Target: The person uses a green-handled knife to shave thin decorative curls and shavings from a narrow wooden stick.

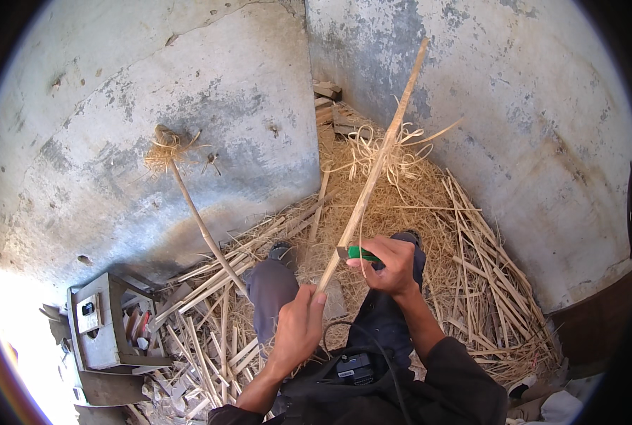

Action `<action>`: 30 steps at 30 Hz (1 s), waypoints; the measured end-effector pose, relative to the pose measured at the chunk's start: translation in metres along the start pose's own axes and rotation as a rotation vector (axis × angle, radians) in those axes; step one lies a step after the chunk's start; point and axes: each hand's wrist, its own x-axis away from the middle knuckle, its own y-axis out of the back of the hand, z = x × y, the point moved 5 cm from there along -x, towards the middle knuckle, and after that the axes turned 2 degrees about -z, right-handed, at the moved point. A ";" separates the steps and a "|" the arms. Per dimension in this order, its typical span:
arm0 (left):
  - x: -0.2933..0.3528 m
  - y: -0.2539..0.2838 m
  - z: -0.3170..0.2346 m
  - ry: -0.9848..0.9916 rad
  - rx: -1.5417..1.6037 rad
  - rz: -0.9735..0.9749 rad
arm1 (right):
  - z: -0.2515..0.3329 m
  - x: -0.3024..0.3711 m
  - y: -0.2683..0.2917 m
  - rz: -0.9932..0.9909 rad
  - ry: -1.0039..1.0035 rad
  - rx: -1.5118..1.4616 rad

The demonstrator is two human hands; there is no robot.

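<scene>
A long pale wooden strip [377, 166] slants up and away to the right in front of me. My left hand [301, 319] is closed round its near end. A knife with a green handle [362, 253] is gripped in my right hand [392, 263], just beyond the left. Its short dark blade lies against the strip, and a thin shaving stands up beside it. Around the strip's upper part hangs a cluster of curled shavings [401, 157]; whether they are still attached I cannot tell.
Loose shavings [415, 205] cover the floor between my legs. Cut strips lie heaped at right [486, 276] and left [217, 347]. A thin stick [201, 221] with a fibrous tuft leans against the peeling wall [209, 85]. A worn wooden box [103, 326] stands at left.
</scene>
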 end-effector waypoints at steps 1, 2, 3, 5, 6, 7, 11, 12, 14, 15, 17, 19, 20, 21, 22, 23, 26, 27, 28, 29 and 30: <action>0.000 0.000 0.001 0.003 0.001 0.000 | -0.001 0.000 0.000 -0.006 0.000 -0.003; 0.001 -0.001 0.002 0.006 0.002 0.001 | 0.000 0.000 0.000 -0.006 -0.001 -0.004; 0.001 -0.001 0.003 0.007 0.002 0.001 | 0.000 -0.001 0.000 0.010 -0.022 0.000; 0.000 -0.001 0.005 0.000 0.000 -0.003 | -0.001 -0.001 0.000 0.026 -0.043 0.002; 0.001 0.000 0.005 0.001 0.000 -0.004 | -0.003 -0.002 0.001 0.005 -0.054 -0.007; 0.002 0.000 0.004 0.001 -0.008 -0.003 | -0.005 -0.003 0.003 -0.016 -0.064 -0.014; 0.011 -0.003 0.013 0.001 -0.025 0.009 | -0.034 -0.012 0.013 -0.068 -0.284 -0.005; 0.012 -0.003 0.013 0.001 -0.023 0.011 | -0.036 -0.014 0.013 -0.068 -0.284 -0.002; 0.012 -0.001 0.015 0.043 -0.067 0.030 | -0.036 -0.016 0.009 -0.004 -0.244 0.011; 0.012 0.000 0.015 0.042 -0.068 0.030 | -0.037 -0.016 0.007 -0.005 -0.243 0.011; 0.013 0.002 0.015 0.038 -0.081 0.026 | -0.040 -0.014 0.003 -0.009 -0.255 0.011; 0.013 0.002 0.016 0.044 -0.078 0.024 | -0.037 -0.016 0.001 -0.015 -0.248 0.020; 0.013 0.003 0.017 0.050 -0.076 0.024 | -0.036 -0.018 0.001 -0.023 -0.241 0.029; 0.013 0.003 0.018 0.050 -0.075 0.026 | -0.038 -0.018 -0.001 -0.023 -0.242 0.031; 0.014 0.003 0.018 0.043 -0.090 0.025 | -0.042 -0.019 0.000 -0.094 -0.236 0.024; 0.015 0.002 0.020 0.037 -0.103 0.025 | -0.048 -0.019 0.000 -0.163 -0.230 0.019; 0.024 -0.001 0.028 0.037 -0.081 0.057 | -0.085 -0.026 0.011 -0.105 -0.340 0.156; 0.025 -0.003 0.030 0.035 -0.077 0.059 | -0.085 -0.023 0.007 -0.186 -0.305 0.120; 0.026 -0.002 0.033 0.033 -0.060 0.031 | -0.086 -0.023 0.007 -0.184 -0.304 0.119; 0.027 -0.001 0.034 0.031 -0.043 0.003 | -0.090 -0.021 0.005 -0.130 -0.326 0.125; 0.026 0.000 0.033 0.032 -0.042 0.002 | -0.093 -0.021 0.002 -0.077 -0.347 0.131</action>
